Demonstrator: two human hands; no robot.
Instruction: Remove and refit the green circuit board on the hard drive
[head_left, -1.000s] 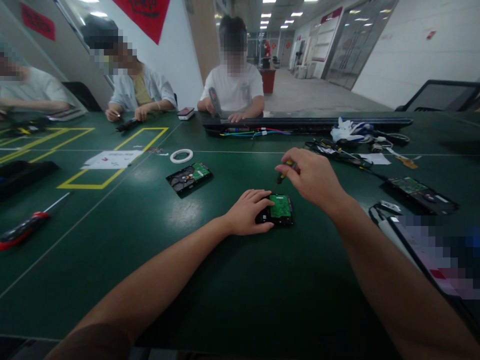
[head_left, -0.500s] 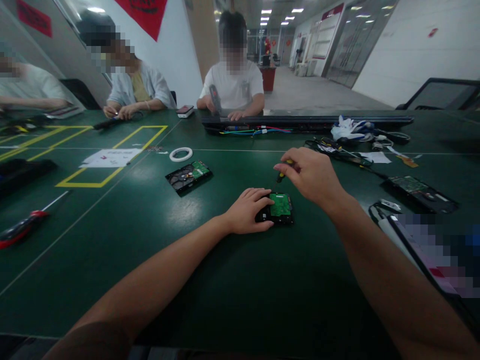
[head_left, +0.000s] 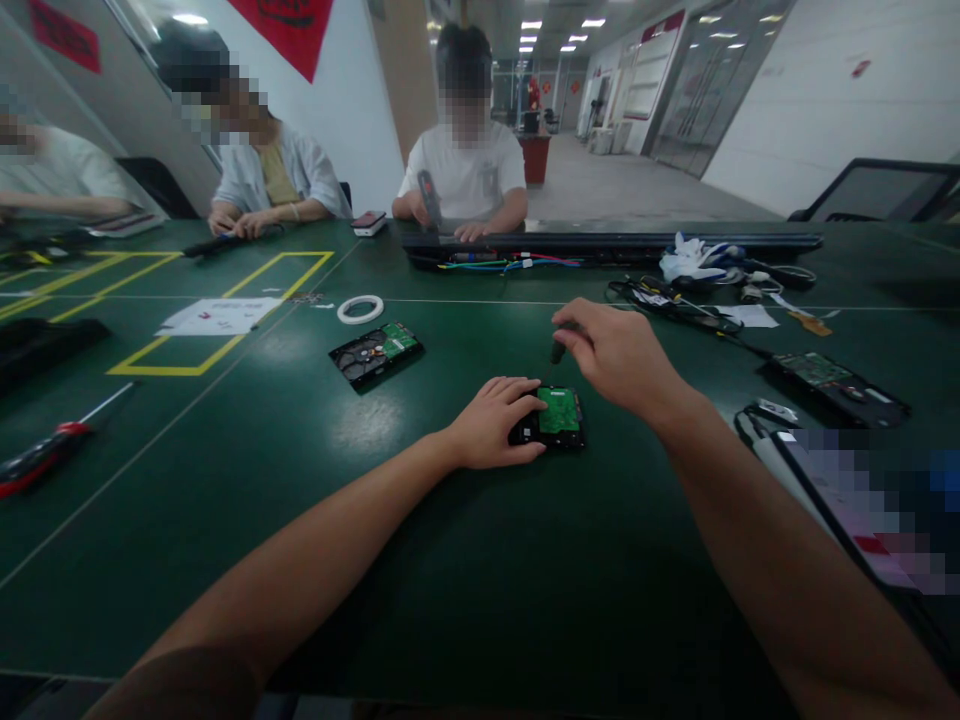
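Note:
A hard drive [head_left: 560,410] lies on the green table with its green circuit board facing up. My left hand [head_left: 495,425] holds it down from the left, thumb along the near edge and fingers over the board and far side. Pinched in my right hand [head_left: 619,350] is a small screwdriver [head_left: 556,352], handle up and thin shaft pointing down to the drive's far edge. Whether its tip touches a screw is too small to tell. A second hard drive [head_left: 376,353] lies to the left, beyond my left hand.
A white tape roll [head_left: 360,309] and a red-black screwdriver [head_left: 64,440] lie to the left. Another hard drive [head_left: 836,388], cables [head_left: 667,303] and white gloves [head_left: 697,262] lie to the right. A long black device [head_left: 615,248] stretches across the far side, where other people sit.
The screwdriver has turned a little in my right fingers, and that hand's grip has shifted slightly. My left hand and the hard drive stay in place.

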